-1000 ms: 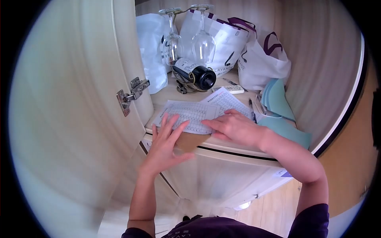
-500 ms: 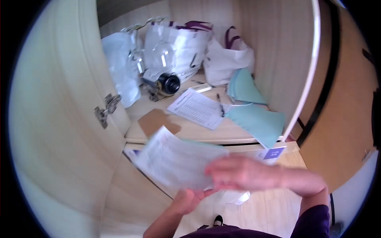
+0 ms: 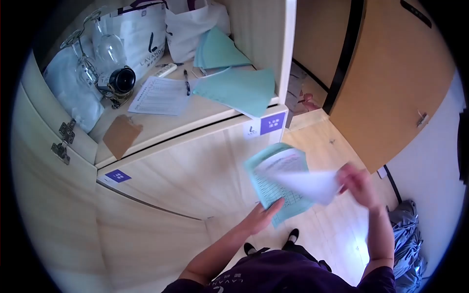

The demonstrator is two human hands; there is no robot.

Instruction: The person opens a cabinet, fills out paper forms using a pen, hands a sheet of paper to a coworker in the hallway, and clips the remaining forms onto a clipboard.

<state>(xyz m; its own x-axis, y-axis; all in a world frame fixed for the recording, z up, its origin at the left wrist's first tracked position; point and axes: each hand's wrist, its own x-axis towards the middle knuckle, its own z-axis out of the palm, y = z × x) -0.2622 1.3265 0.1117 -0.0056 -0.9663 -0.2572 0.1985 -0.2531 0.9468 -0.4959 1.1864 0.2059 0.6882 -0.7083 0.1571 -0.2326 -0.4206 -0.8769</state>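
Observation:
My left hand [image 3: 260, 218] grips the lower edge of a green-covered booklet [image 3: 252, 163], its thumb resting on a page printed with a table. A white sheet [image 3: 312, 183] is lifted off that page, and the fingers of my right hand [image 3: 360, 185] pinch its right edge. Whether the sheet is loose or bound to the booklet I cannot tell. Both hands are in front of the cabinet, above the floor. On the shelf behind lie more green papers [image 3: 239, 88], a printed sheet [image 3: 159, 97] and a black pen [image 3: 186, 82].
Wine glasses [image 3: 110, 49], a dark round object [image 3: 122, 80] and white bags [image 3: 195, 24] stand on the shelf. A torn brown piece [image 3: 120, 136] lies at its front edge. The cabinet door [image 3: 44, 195] is at left, a brown door [image 3: 391, 88] at right, dark fabric [image 3: 408, 239] below it.
My view has swung right and down. The booklet has moved away from the shelf front toward the right, and my right hand has pulled a sheet's edge out to the right.

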